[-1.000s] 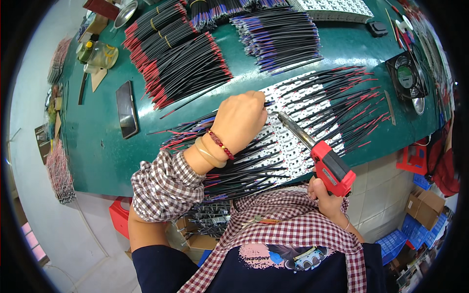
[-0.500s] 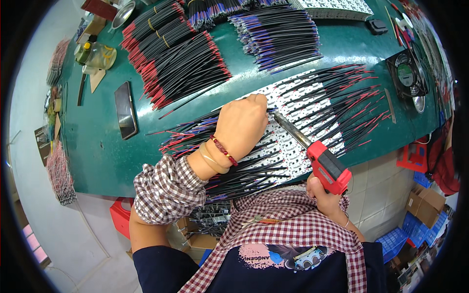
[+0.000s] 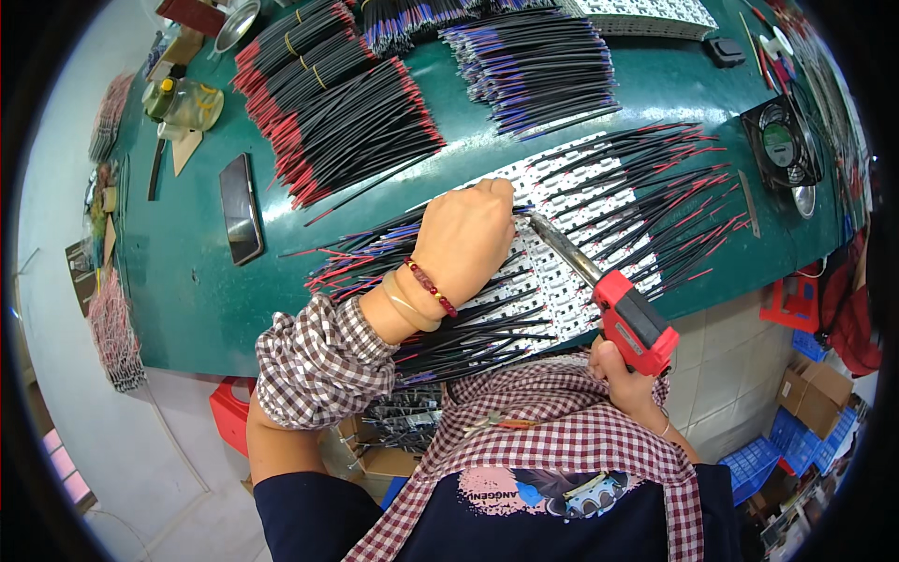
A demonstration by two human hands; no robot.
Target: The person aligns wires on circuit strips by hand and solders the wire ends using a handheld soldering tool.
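Soldering iron: a red and black gun-shaped iron point(image 3: 632, 323) slants over the white boards point(image 3: 567, 314); its long axis runs from the handle at lower right to the metal tip at upper left, pointing at the left hand point(image 3: 468, 234).
Right hand: wrapped round the handle, thumb point(image 3: 613, 363) along the near side; the other fingers are mostly hidden.
Left hand: back upward, fingers curled under, just beside the iron's tip; its fingertips are hidden, so I cannot tell whether they pinch a wire. A blue-ended wire point(image 3: 523, 210) shows past the knuckles.
Boards: on the green table point(image 3: 309, 309), long sides running away from the person. Black wires point(image 3: 646, 187) fan out to the right, red ends outward; more spread leftward, partly under the left hand and forearm.
Jar: a clear jar point(image 3: 197, 106) with a yellow cap; what is inside is hard to make out.
Cardboard box: below the table edge, a box point(image 3: 391, 463) near dark wiring point(image 3: 403, 421), partly covered by the apron point(image 3: 581, 450).
Crates: blue crates point(image 3: 749, 470) at lower right; a brown carton point(image 3: 813, 401) sits among them.
Metal bowl: at upper left, a bowl point(image 3: 237, 28), its contents unclear.
Cut off: a stack of white boards point(image 3: 646, 21) at the top edge.
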